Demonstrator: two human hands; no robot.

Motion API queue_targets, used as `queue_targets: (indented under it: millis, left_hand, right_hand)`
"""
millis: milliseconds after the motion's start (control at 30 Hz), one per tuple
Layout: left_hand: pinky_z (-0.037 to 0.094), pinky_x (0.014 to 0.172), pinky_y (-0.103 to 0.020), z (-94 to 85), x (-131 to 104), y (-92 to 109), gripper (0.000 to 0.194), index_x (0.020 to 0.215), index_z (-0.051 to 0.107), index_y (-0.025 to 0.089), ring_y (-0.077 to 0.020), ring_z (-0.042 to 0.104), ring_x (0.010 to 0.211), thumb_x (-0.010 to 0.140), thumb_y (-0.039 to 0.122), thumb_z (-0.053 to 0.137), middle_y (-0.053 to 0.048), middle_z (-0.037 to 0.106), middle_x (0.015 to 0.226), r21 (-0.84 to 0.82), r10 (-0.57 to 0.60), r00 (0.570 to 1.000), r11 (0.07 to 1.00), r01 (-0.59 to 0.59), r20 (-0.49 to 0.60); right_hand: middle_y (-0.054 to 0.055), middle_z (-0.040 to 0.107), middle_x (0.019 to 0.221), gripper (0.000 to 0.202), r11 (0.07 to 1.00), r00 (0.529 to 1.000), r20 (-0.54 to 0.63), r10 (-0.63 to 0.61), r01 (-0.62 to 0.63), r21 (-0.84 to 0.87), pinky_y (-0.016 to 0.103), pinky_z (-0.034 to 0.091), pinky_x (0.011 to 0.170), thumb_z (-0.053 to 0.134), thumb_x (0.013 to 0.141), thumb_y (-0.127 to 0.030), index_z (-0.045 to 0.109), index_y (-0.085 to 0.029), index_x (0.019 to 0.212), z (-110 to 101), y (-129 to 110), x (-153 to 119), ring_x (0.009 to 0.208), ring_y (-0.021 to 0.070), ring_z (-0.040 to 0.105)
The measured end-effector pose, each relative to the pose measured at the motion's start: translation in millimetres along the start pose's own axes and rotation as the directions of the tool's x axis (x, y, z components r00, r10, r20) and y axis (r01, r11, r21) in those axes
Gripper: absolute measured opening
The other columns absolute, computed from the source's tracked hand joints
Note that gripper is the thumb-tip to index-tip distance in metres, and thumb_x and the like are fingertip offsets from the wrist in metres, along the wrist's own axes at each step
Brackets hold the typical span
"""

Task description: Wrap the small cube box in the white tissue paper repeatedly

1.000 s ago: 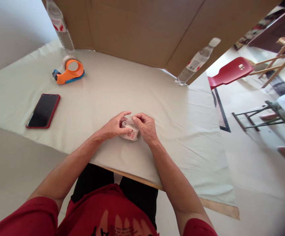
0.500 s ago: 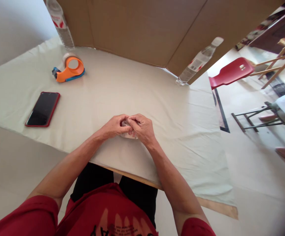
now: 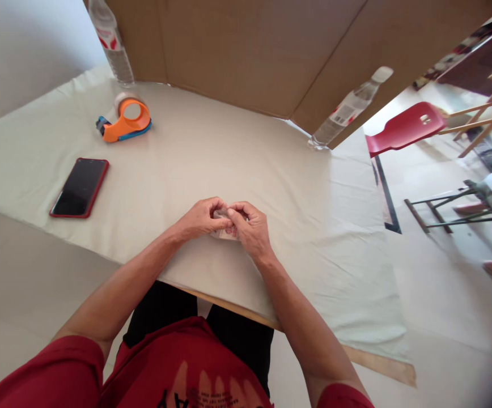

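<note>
Near the table's front edge, a small clear packet with reddish marks (image 3: 224,233) lies between my two hands. My left hand (image 3: 203,219) has its fingers curled round the packet's left side. On the other side my right hand (image 3: 250,226) grips it, thumb and fingers bent inward. The fingertips of both hands nearly meet above the packet and cover much of it; its exact shape is hard to make out.
A phone in a red case (image 3: 79,188) and an orange tape dispenser (image 3: 129,120) lie on the left of the cloth-covered table (image 3: 178,153). A left bottle (image 3: 112,45) and right bottle (image 3: 350,110) stand by the cardboard (image 3: 246,51). A red chair (image 3: 407,129) is beyond.
The whole view has shifted slightly, so the table items appear a little further right. My right thumb and fingers have moved a little on the packet; both hands still hold it.
</note>
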State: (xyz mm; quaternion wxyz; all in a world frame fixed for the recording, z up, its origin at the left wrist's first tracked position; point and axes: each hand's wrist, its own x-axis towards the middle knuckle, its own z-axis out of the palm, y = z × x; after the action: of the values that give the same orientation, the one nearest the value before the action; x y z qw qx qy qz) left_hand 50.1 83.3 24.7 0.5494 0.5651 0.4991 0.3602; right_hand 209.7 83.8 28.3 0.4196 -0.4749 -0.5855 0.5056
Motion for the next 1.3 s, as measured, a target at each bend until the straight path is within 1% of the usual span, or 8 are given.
queue_targets:
  millis: [100,233,300,533,700,867,1133,1300]
  left_hand:
    - [0.044,0.061,-0.024,-4.4,-0.3,0.3,0.03,0.088,0.06,0.016,-0.0128,0.058,0.068,0.068,0.034,0.073,0.001,0.064,0.074,-0.013,-0.008,0.999,1.0,0.009,0.033]
    - [0.048,0.068,-0.026,-11.6,-2.0,2.8,0.035,0.099,0.062,0.015,-0.0147,0.063,0.074,0.069,0.031,0.069,-0.001,0.068,0.082,-0.074,-0.025,0.989,0.997,0.036,0.147]
    - [0.049,0.07,-0.027,-12.9,-3.2,4.4,0.037,0.102,0.063,0.014,-0.0149,0.064,0.076,0.068,0.029,0.067,-0.002,0.068,0.086,-0.085,-0.028,0.988,0.996,0.041,0.154]
    - [0.046,0.063,-0.025,-9.5,-3.1,2.4,0.032,0.099,0.067,0.015,-0.013,0.061,0.068,0.069,0.028,0.065,0.0,0.067,0.078,-0.053,-0.068,0.995,0.996,0.072,0.069]
    - [0.045,0.062,-0.024,-10.0,-3.0,2.1,0.031,0.098,0.068,0.015,-0.0125,0.061,0.066,0.07,0.028,0.066,0.001,0.067,0.077,-0.049,-0.07,0.996,0.996,0.073,0.063]
    - [0.039,0.057,-0.021,-9.5,-3.0,3.4,0.027,0.094,0.067,0.014,-0.0097,0.055,0.06,0.071,0.028,0.066,0.002,0.063,0.07,-0.02,-0.067,0.997,0.998,0.068,0.047]
    - [0.036,0.056,-0.021,-8.6,-5.4,8.7,0.026,0.091,0.067,0.014,-0.009,0.051,0.059,0.072,0.031,0.068,0.003,0.06,0.068,-0.019,-0.075,0.996,0.997,0.076,0.042]
    - [0.033,0.053,-0.02,-7.4,-4.6,7.4,0.023,0.088,0.067,0.014,-0.0089,0.049,0.057,0.072,0.032,0.067,0.003,0.06,0.066,0.007,-0.057,0.998,0.998,0.057,0.028]
  right_hand:
    - [-0.001,0.063,0.069,0.02,1.0,0.999,-0.038,-0.002,0.002,0.004,0.025,0.048,0.05,0.06,0.085,-0.042,0.063,-0.022,0.087,3.5,7.7,-1.7,0.054,0.0117,0.057]
    - [0.004,0.068,0.088,0.022,0.996,0.995,-0.076,-0.062,0.057,-0.064,0.024,0.051,0.056,0.059,0.086,-0.043,0.064,-0.022,0.09,6.4,17.4,-2.0,0.074,0.015,0.062]
    - [0.005,0.068,0.092,0.022,0.994,0.994,-0.077,-0.08,0.074,-0.076,0.024,0.052,0.06,0.058,0.087,-0.042,0.065,-0.021,0.09,5.9,19.6,-1.0,0.081,0.0161,0.063]
    - [0.0,0.066,0.076,0.016,0.996,0.997,-0.058,-0.06,0.057,-0.064,0.027,0.051,0.067,0.062,0.082,-0.036,0.066,-0.02,0.083,-4.7,13.9,7.9,0.069,0.0137,0.059]
    - [-0.002,0.063,0.07,0.014,0.999,1.0,-0.009,-0.03,0.029,-0.046,0.025,0.048,0.064,0.065,0.08,-0.033,0.066,-0.02,0.078,-9.3,4.3,8.3,0.064,0.0118,0.056]
    - [-0.003,0.061,0.06,0.016,0.999,0.998,0.069,-0.006,0.008,-0.035,0.025,0.046,0.055,0.063,0.083,-0.036,0.064,-0.02,0.08,-8.0,-1.8,2.7,0.054,0.0121,0.055]
    - [-0.001,0.065,0.065,0.014,0.955,0.981,0.115,-0.159,0.182,-0.235,0.028,0.049,0.066,0.057,0.088,-0.031,0.063,-0.022,0.078,-11.5,0.0,2.0,0.064,0.0145,0.062]
    - [-0.001,0.064,0.064,0.015,0.954,0.98,0.114,-0.162,0.185,-0.234,0.028,0.049,0.067,0.056,0.088,-0.031,0.062,-0.023,0.078,-10.8,2.0,2.8,0.063,0.0146,0.061]
